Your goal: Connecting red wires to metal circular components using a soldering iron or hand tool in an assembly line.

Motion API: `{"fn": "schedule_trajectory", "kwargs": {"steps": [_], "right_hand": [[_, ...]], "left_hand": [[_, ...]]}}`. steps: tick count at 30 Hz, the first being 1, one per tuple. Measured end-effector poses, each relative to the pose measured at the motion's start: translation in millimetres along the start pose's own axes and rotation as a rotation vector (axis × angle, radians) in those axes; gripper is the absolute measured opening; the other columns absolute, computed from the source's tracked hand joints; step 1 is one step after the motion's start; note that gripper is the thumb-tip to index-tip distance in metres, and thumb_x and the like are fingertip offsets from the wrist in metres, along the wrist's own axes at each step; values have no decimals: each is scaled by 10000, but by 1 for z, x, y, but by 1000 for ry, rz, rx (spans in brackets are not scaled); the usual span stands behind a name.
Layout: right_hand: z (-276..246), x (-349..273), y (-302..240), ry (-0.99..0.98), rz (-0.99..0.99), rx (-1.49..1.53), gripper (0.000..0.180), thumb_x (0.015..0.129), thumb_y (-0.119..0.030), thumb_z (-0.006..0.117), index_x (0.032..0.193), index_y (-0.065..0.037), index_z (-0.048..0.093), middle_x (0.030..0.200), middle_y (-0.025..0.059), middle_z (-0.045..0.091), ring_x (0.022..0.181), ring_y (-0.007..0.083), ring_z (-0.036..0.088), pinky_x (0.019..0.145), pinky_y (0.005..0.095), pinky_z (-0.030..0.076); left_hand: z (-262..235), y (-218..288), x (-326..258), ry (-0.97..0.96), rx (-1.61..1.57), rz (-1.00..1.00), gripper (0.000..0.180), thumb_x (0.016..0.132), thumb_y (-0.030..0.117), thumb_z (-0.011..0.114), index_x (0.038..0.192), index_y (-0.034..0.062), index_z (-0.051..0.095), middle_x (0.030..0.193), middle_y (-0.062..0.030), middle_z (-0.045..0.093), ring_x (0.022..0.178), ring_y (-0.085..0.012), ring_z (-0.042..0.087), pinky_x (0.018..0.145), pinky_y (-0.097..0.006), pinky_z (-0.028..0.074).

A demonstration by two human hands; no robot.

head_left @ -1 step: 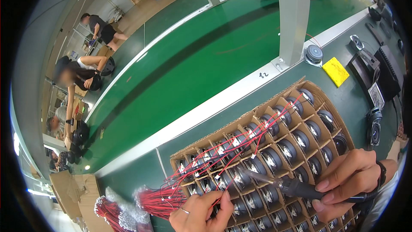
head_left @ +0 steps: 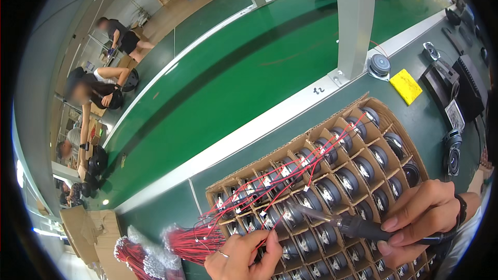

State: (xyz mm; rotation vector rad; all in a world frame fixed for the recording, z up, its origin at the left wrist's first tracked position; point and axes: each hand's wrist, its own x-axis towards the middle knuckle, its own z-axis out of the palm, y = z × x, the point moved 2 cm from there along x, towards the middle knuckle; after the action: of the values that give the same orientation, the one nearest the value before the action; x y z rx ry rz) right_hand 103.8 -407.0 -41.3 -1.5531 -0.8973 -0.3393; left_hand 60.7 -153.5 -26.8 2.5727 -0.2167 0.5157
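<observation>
My right hand (head_left: 421,223) is wrapped round the dark handle of a soldering iron (head_left: 358,226). The iron's metal tip points left, over a small speaker (head_left: 290,214) in a divided cardboard box (head_left: 306,137). In my left hand (head_left: 244,256), thumb and forefinger are pinched together on a thin red wire (head_left: 280,220) close to that speaker. Round speakers with dark magnets fill many cells of the box. Red and black wires (head_left: 270,180) with white end connectors lie across its far rows.
Bundles of red wires (head_left: 189,243) and clear plastic wrap lie left of the box. Beyond runs a green conveyor belt (head_left: 223,98) with a white post (head_left: 354,26). A yellow sponge (head_left: 405,87), a loose speaker (head_left: 379,65) and black housings (head_left: 461,88) are at right. Co-workers (head_left: 88,91) stand far left.
</observation>
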Motion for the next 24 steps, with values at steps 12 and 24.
{"fn": "schedule_trajectory", "kwargs": {"steps": [12, 24], "right_hand": [[0, -1, 1, -1, -5, 12, 283, 568, 58, 886, 760, -14, 691, 911, 147, 639, 578, 158, 644, 521, 200, 571], [0, 0, 1, 2, -10, 2, 281, 569, 53, 885, 756, -20, 689, 905, 140, 642, 581, 159, 648, 525, 199, 573]], "left_hand": [[0, -1, -1, -5, 11, 5, 152, 788, 46, 809, 885, 54, 692, 631, -39, 571, 487, -117, 512, 465, -243, 408], [-1, -4, -1, -17, 17, -3, 167, 783, 44, 809, 899, 55, 690, 617, -30, 524, 487, -124, 485, 467, -249, 398]]}}
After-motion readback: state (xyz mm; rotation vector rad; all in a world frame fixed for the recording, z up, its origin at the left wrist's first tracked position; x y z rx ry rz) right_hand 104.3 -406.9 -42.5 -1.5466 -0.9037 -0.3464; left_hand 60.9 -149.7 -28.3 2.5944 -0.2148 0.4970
